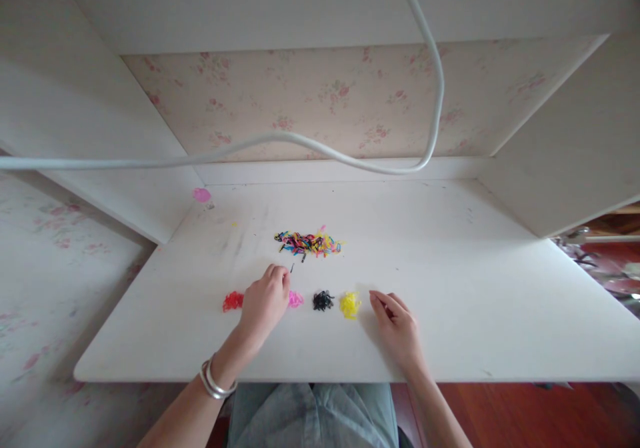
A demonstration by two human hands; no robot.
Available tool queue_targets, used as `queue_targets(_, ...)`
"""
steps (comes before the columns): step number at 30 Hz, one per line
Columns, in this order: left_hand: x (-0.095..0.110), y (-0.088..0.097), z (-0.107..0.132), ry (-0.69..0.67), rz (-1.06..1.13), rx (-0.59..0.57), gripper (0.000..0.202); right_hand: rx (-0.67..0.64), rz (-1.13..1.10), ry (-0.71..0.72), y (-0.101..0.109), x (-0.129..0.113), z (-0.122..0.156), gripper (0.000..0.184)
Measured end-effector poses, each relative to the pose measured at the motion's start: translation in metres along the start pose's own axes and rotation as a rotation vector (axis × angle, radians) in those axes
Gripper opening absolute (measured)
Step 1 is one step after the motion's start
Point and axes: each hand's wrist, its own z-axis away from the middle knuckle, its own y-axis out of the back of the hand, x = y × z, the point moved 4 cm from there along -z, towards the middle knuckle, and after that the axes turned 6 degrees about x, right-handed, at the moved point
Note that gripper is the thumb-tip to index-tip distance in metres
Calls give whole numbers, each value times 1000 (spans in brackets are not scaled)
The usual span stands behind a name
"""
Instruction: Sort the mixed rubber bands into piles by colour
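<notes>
My left hand is closed in a pinch, with a small black rubber band at its fingertips. It reaches over the row of sorted piles and hides part of it. A red pile of rubber bands lies to its left, and a pink pile shows at its right side. Farther right are a black pile and a yellow pile. Just right of the yellow pile, my right hand has thumb and forefinger pressed together; anything between them is too small to see. Behind the row lies a mixed-colour heap.
All this lies on a white desk with side panels and a flowered wall behind. A white cable hangs across the view above the desk. A pink spot is at the back left corner. The desk's front edge is close to my lap.
</notes>
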Motion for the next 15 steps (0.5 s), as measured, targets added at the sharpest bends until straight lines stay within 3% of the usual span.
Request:
queue_targets(6, 31, -9, 27, -156, 52, -124, 27, -7, 25, 1, 0, -3, 0, 46)
queue_targets(15, 47, -19, 19, -257, 7, -207, 26, -1, 31, 2, 2, -6, 0, 44)
